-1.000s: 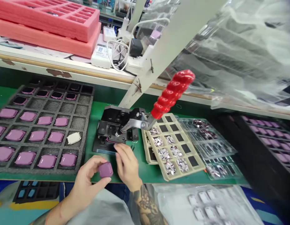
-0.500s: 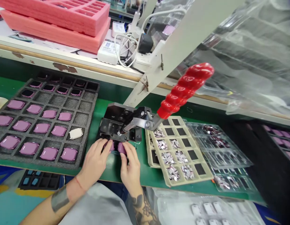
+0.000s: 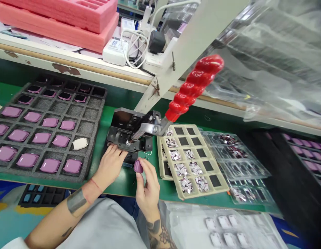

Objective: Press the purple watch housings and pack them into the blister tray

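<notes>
A black toggle-clamp press (image 3: pixel 131 133) with a red ribbed handle (image 3: pixel 194 90) stands on the green bench in front of me. My left hand (image 3: pixel 112 166) reaches into its front left side, fingers drawn together; the clamp hides the fingertips and anything between them. Just right of the press front, my right hand (image 3: pixel 148 185) pinches a small purple watch case (image 3: pixel 138 166) between thumb and fingers, tilted on edge and apart from the press.
At left, a grey foam tray (image 3: pixel 79 178) holds several purple cases and one white case (image 3: pixel 80 143). On the right, a cream compartment tray (image 3: pixel 222 185) contains small shiny parts, beside clear plastic trays (image 3: pixel 249 173). Pink foam trays (image 3: pixel 95 45) and cables occupy the shelf above.
My right hand has drawn a purple case back from the press front. My left hand has shifted slightly left, deeper under the clamp; the purple piece by its fingers is out of sight. The view shifted.
</notes>
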`<action>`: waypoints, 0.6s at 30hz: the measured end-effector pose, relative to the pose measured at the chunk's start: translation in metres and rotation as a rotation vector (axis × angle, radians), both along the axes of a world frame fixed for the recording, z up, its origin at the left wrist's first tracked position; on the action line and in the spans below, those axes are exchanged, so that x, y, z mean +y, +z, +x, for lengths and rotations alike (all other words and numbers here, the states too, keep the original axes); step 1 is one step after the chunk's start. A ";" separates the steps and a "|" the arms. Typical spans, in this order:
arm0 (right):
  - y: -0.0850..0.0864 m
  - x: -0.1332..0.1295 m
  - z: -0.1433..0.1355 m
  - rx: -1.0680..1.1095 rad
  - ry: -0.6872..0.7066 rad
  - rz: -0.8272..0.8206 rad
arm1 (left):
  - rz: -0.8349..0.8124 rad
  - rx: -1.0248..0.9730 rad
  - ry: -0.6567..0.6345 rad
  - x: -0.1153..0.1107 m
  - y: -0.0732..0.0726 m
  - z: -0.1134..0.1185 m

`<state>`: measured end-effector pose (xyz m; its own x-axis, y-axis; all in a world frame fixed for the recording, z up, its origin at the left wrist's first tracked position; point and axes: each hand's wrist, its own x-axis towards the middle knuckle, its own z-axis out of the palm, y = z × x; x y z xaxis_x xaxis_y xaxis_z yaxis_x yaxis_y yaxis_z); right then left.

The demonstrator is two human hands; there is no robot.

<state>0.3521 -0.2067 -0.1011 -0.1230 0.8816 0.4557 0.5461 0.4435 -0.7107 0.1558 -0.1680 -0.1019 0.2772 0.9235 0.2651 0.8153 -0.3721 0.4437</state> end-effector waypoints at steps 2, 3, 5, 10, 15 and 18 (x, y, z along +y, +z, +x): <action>0.004 0.005 -0.008 0.011 0.016 0.017 | -0.006 -0.023 0.015 0.007 -0.001 0.001; 0.006 0.008 -0.011 0.016 0.023 0.026 | -0.015 -0.065 0.017 0.010 -0.002 0.001; 0.010 0.012 -0.015 0.018 0.037 0.041 | -0.030 -0.163 0.017 0.014 -0.003 0.001; 0.012 0.009 -0.015 -0.016 0.020 0.155 | -0.016 -0.500 -0.022 -0.010 0.009 -0.001; 0.011 0.014 -0.023 -0.135 0.239 0.400 | -0.196 -0.918 0.080 -0.062 0.041 -0.007; 0.029 0.050 -0.029 -0.079 0.343 0.393 | -0.184 -0.966 0.174 -0.073 0.062 -0.035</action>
